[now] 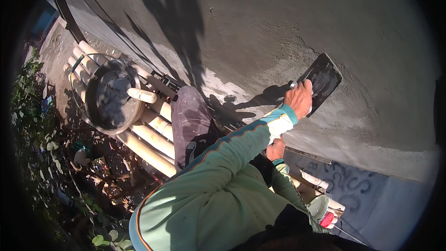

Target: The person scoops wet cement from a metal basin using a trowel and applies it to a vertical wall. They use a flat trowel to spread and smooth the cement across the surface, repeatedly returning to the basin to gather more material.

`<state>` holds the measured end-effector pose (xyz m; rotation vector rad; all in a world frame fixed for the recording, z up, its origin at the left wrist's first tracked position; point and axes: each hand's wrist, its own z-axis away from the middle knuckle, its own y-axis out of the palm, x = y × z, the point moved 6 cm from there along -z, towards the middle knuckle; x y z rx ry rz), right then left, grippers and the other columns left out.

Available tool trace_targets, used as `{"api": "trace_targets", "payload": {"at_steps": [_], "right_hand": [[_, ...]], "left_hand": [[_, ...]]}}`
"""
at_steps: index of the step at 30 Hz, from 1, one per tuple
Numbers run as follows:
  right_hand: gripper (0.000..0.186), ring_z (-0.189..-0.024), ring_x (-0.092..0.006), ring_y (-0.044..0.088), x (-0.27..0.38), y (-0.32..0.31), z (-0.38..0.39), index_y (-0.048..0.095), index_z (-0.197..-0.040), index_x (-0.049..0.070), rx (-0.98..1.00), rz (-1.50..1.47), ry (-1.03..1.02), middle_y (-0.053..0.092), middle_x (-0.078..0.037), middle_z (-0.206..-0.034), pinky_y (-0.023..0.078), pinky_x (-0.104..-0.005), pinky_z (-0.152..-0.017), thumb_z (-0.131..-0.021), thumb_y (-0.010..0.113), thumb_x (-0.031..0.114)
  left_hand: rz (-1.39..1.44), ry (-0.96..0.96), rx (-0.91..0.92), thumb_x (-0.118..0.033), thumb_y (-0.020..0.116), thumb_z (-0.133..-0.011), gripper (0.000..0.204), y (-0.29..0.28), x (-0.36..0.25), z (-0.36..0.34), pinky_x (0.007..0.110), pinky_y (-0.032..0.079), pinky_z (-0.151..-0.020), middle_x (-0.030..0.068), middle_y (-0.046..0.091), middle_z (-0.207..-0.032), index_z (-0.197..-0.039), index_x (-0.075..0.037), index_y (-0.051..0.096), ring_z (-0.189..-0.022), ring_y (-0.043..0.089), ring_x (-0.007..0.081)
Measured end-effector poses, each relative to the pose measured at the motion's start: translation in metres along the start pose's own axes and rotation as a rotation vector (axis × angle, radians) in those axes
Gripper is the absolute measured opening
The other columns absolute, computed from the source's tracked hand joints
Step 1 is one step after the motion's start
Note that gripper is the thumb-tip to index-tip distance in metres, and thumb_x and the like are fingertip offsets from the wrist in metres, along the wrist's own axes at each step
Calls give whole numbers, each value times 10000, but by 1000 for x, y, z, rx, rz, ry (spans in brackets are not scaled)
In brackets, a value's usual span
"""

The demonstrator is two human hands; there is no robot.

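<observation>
My left hand [298, 98] grips a plastering trowel [326, 78] with a dark rectangular blade. The blade lies against a grey plastered wall [260, 23], where the plaster looks rough and patchy around it. Below and slightly left of it, my right hand [276, 149] is closed near the lower edge of the wall; what its fingers hold, if anything, is hidden. On my left stands a dark bucket [94, 122] containing grey wet mortar [114, 97]. A tan, rounded, handle-like piece [142, 95] sticks out over its rim.
Pale bamboo poles [151, 142] form a platform under my bent leg [193, 123] and the bucket. Leafy plants [35, 125] and debris lie below on the left. At lower right are a pale container [318, 206], a red object [327, 219] and a blue-grey surface with dark marks [355, 181].
</observation>
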<state>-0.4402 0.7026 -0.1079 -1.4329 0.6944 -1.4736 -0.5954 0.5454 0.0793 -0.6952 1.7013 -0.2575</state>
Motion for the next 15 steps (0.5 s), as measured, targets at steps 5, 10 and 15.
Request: {"api": "trace_targets", "payload": {"at_steps": [5,10,15], "right_hand": [[404,-1135,-378,625,34,-18,-1,725,-1194,66,-73,-125,-10,681,-160,-1163,461,-496,-953,-863,752,295],[390,-1142,-358,625,26,-12,-10,743,-1183,91,-48,-115,-30,688,-128,-1163,452,-463,-982,-869,761,321],[400,-1146,-341,634,31,-2,-8,754,-1172,95,-29,-28,-40,700,-121,-1144,463,-478,-987,-852,772,335]], "left_hand": [[521,-585,-149,-130,653,-867,315,48,168,53,473,591,-647,218,640,-908,-1097,-14,473,-844,686,377],[1278,-903,-266,-114,591,-910,279,-25,300,21,414,609,-522,148,646,-996,-1154,-74,463,-774,665,276],[1105,-532,-172,-108,639,-880,238,-182,273,-66,538,603,-572,152,661,-999,-1086,-112,519,-826,685,316]]}}
